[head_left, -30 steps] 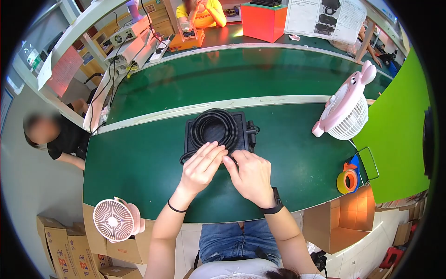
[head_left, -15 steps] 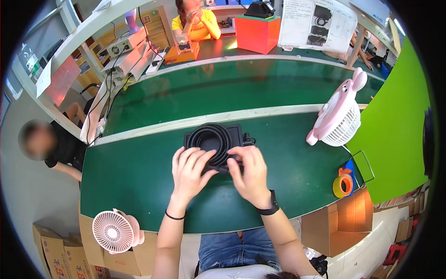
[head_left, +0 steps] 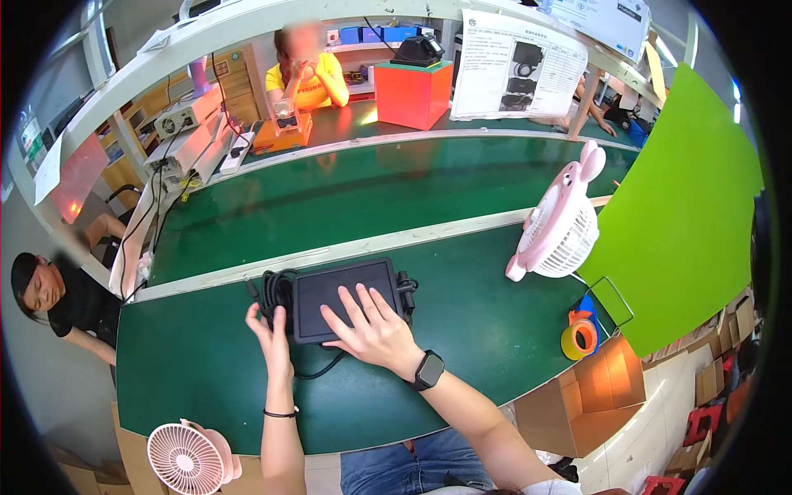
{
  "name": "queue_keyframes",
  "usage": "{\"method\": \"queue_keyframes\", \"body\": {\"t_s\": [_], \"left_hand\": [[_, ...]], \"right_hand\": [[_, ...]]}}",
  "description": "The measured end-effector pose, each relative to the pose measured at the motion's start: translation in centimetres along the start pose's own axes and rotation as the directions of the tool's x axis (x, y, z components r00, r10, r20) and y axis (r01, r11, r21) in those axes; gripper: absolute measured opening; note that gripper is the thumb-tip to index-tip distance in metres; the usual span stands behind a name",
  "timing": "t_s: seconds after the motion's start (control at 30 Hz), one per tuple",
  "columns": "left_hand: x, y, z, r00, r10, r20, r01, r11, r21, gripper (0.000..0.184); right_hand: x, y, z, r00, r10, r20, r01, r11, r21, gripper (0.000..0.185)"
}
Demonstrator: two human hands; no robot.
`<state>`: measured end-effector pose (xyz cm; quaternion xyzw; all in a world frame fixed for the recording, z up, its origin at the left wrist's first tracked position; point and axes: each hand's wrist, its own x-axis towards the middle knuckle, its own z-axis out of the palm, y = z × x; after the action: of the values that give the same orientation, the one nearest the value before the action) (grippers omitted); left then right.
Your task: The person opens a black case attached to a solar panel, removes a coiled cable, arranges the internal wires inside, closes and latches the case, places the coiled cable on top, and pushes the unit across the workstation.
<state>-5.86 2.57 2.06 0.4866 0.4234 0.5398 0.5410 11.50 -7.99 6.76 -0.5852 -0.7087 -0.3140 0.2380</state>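
Note:
A flat black rectangular panel (head_left: pixel 318 289) rests on the green table in front of me. My right hand (head_left: pixel 371 330) lies across its face, fingers spread. Against the panel's left side is a coiled black cable (head_left: pixel 278 290), and my left hand (head_left: pixel 272 330) has its thumb and fingers about the near end of that coil. The palm side of this grip is partly hidden. Black fittings (head_left: pixel 407 293) stick out at the panel's right edge. A loop of black cable (head_left: pixel 323 370) comes out below the panel.
To the right stand a pink-and-white fan (head_left: pixel 561 219) and a tape roll (head_left: pixel 580 338). Another fan (head_left: pixel 188 460) is at the lower left. Open cardboard box (head_left: pixel 577 404) sits below the right edge. A white rail (head_left: pixel 371 245) crosses behind; people sit beyond and at left.
The black coil, earlier in front of me between both hands, is now at the panel's left. My right hand has flattened onto the panel; my left has moved left. The camera view has shifted.

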Motion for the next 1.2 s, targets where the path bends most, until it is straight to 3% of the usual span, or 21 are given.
{"method": "queue_keyframes", "body": {"t_s": [0.1, 0.13, 0.23, 0.37, 0.4, 0.5, 0.53, 0.6, 0.67, 0.77, 0.83, 0.9, 1.03, 1.2], "left_hand": [[-1.7, -0.5, 1.5, 0.983, 0.083, 0.163, -0.084, 0.996, -0.004, 0.061], [-2.0, -0.3, 1.7, 0.979, 0.007, 0.202, 0.006, 0.998, -0.062, 0.066], [-2.6, 0.7, 2.0, 0.961, -0.051, 0.272, 0.069, 0.996, -0.057, 0.068], [-2.0, -0.2, 2.0, 0.954, 0.028, 0.298, -0.015, 0.999, -0.045, 0.070], [-1.8, 0.2, 2.3, 0.952, -0.001, 0.306, 0.028, 0.996, -0.083, 0.078], [-1.0, -1.8, 1.8, 0.924, 0.202, 0.326, -0.154, 0.974, -0.167, 0.093], [-1.1, -2.3, 1.5, 0.926, 0.113, 0.360, -0.070, 0.989, -0.130, 0.105], [-1.6, -2.3, 2.1, 0.920, 0.105, 0.378, -0.059, 0.990, -0.131, 0.105], [-1.9, -1.6, 3.3, 0.918, 0.145, 0.370, -0.084, 0.981, -0.177, 0.102], [-2.1, -2.0, 2.9, 0.944, 0.101, 0.315, -0.045, 0.983, -0.181, 0.099], [-2.0, -2.5, 2.8, 0.983, 0.119, 0.142, -0.098, 0.985, -0.143, 0.073], [-1.9, -0.8, 2.7, 0.997, 0.029, -0.078, -0.046, 0.974, -0.222, 0.055], [-1.4, 0.1, 1.6, 0.843, 0.443, -0.306, -0.490, 0.867, -0.094, 0.052], [-3.2, 1.7, 1.7, 0.664, 0.688, -0.293, -0.706, 0.706, 0.056, 0.057]], "right_hand": [[-0.5, 0.7, -0.4, 0.996, 0.011, -0.094, -0.010, 1.000, 0.007, 0.053], [-0.6, 1.0, -0.7, 0.993, 0.021, -0.116, -0.020, 1.000, 0.011, 0.052], [-0.8, 1.7, -1.2, 0.988, 0.034, -0.151, -0.027, 0.998, 0.052, 0.050], [-0.5, 1.9, -1.8, 0.981, 0.079, -0.177, -0.058, 0.991, 0.118, 0.048], [-0.2, 1.8, -2.4, 0.976, 0.100, -0.196, -0.061, 0.979, 0.195, 0.042], [1.0, 3.8, -3.8, 0.856, 0.424, -0.295, -0.190, 0.790, 0.583, 0.038], [0.9, 4.0, -4.2, 0.734, 0.664, -0.140, -0.311, 0.513, 0.800, 0.040], [0.0, 5.4, -4.1, 0.543, 0.838, -0.050, -0.410, 0.317, 0.855, 0.042], [-0.3, 6.0, -3.9, 0.573, 0.815, -0.081, -0.386, 0.356, 0.851, 0.042], [0.8, 5.4, -4.3, 0.695, 0.688, -0.209, -0.302, 0.544, 0.783, 0.042], [0.8, 4.9, -4.0, 0.844, 0.470, -0.258, -0.273, 0.791, 0.547, 0.042], [0.8, 4.7, -4.2, 0.839, 0.492, -0.232, -0.281, 0.757, 0.590, 0.044], [0.5, 4.7, -5.6, 0.894, 0.409, -0.185, -0.254, 0.801, 0.542, 0.047], [0.8, 4.1, -6.4, 0.945, 0.317, -0.080, -0.237, 0.834, 0.499, 0.044]]}}
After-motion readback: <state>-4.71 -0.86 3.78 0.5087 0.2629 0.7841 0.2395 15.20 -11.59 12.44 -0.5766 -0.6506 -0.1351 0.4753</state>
